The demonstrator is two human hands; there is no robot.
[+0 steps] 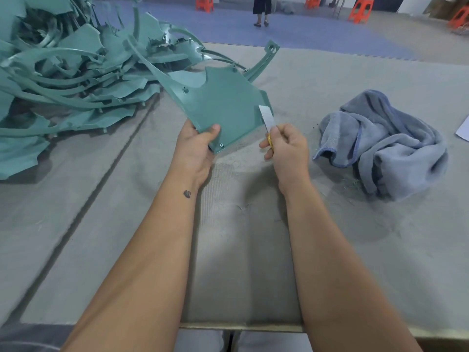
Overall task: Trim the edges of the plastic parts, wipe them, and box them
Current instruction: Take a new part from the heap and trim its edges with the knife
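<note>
Both forearms come in from the bottom edge, so that's what I see first, reaching out over the grey desk. Left hand is clamped on the near corner of a teal plastic part, thumb on top, fingers underneath, holding it tilted up off the desk. Right hand sits just right of the left one, fingers curled round a yellow-handled utility blade. From what I can see the blade is touching the part's right edge, close to the right hand's thumb. The two hands are near each other but not touching.

Far to the left of the left hand there's a big messy pile of teal plastic parts, all curved strips and jagged flash, lying on the desk. The held part's curved arm reaches back toward that pile. To the right of the right hand, a crumpled blue-grey towel sits on the desk, apart from everything else. A bit of white paper pokes in further right, at the frame edge.

Way beyond the hands, orange stools and somebody's legs on the floor.
</note>
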